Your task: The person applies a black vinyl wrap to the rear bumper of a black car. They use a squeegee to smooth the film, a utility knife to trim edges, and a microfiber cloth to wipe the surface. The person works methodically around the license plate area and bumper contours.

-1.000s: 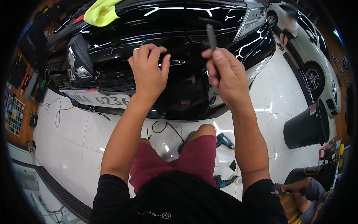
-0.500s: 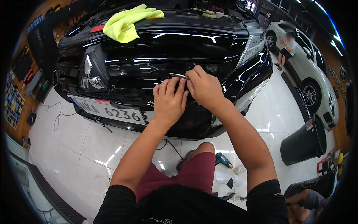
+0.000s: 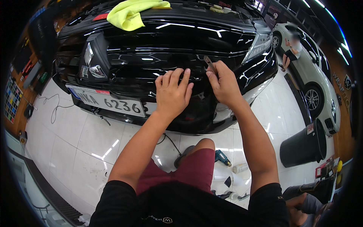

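In my right hand [image 3: 225, 84] is a slim metal utility knife [image 3: 210, 64], gripped between thumb and fingers with its end pointing up and away from me. That hand hovers at the right part of the glossy black car front [image 3: 181, 49]. To its left, my left hand [image 3: 173, 90] lies with fingers stretched out on the shiny black grille panel, holding nothing. A gap separates the two hands. The car's chrome emblem [image 3: 92, 66] and white number plate [image 3: 109, 102] are left of my left hand.
A yellow-green cloth [image 3: 126, 15] lies over the car's front edge. On the floor are a teal heat gun [image 3: 223, 158] and a bottle [image 3: 240, 167]. A black bin [image 3: 302, 145] stands at right, near a white car [image 3: 310, 75] and another person [image 3: 293, 51].
My right hand has moved right, away from my left hand, and the knife has swung from nearly level to pointing upward. My left hand's fingers have spread. The view has shifted slightly.
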A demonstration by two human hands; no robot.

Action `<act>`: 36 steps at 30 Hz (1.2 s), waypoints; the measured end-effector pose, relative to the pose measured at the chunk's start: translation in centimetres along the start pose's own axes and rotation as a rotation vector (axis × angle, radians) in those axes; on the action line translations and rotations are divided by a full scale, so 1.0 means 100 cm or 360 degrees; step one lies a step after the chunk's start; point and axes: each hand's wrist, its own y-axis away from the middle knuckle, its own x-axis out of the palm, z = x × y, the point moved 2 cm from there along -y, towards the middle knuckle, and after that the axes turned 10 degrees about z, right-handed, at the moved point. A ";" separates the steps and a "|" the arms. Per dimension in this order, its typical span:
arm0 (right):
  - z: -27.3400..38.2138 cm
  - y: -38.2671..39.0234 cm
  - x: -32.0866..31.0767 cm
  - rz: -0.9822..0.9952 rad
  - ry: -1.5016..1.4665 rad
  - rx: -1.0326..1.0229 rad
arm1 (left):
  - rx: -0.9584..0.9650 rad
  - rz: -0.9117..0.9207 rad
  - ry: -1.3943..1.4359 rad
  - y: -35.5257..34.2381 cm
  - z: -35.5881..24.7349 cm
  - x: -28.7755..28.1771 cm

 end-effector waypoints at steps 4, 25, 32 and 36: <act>0.000 0.010 -0.008 -0.0059 -0.0118 0.0091 | 0.0002 0.0021 0.0012 0.002 -0.002 -0.001; -0.059 0.019 -0.046 -0.0671 -0.0636 0.0470 | 0.0003 0.0149 -0.0011 -0.002 -0.003 -0.005; -0.088 0.011 -0.082 -0.1059 -0.1083 0.0421 | -0.0005 0.0185 -0.0011 -0.003 -0.002 -0.009; -0.125 0.013 -0.136 -0.1482 -0.1002 0.0503 | 0.0030 0.0110 0.0030 -0.008 -0.002 -0.012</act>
